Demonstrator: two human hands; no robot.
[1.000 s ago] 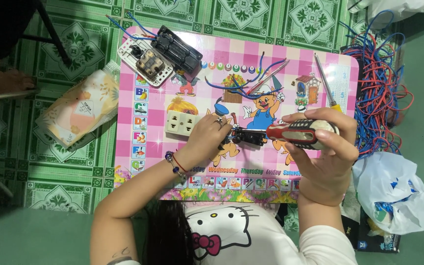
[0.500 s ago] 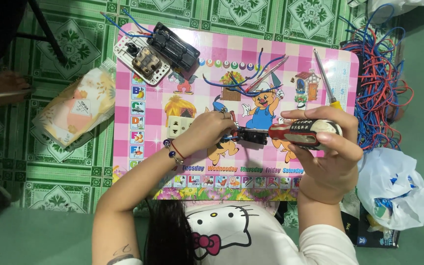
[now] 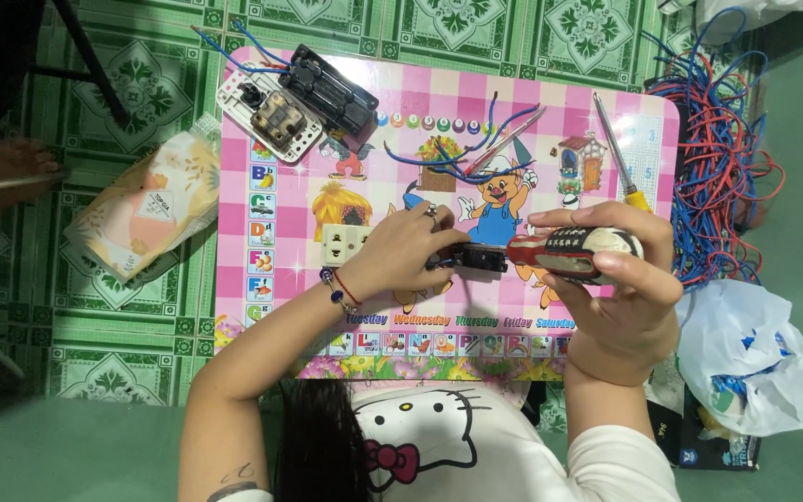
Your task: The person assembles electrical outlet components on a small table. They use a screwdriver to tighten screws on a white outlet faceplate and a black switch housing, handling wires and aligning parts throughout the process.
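Observation:
My left hand (image 3: 400, 253) grips a small black electrical part (image 3: 480, 258) over the pink cartoon-printed table (image 3: 374, 149). My right hand (image 3: 620, 293) is wrapped around the red and black handle of a screwdriver (image 3: 569, 251), which points left with its tip against the black part. A cream socket block (image 3: 344, 244) lies just left of my left hand, touching the fingers or very close to them.
A white switch plate with a brass part (image 3: 271, 113) and a black casing (image 3: 335, 93) lie at the table's far left. Loose blue and red wire pieces (image 3: 462, 163), a yellow-handled screwdriver (image 3: 617, 158), a wire tangle (image 3: 722, 158), white bag (image 3: 745, 358) and packet (image 3: 146, 209) surround.
My hands and the screwdriver hold nearly the same pose on the black part; the view shifted slightly, with the left fingers now closer over the part.

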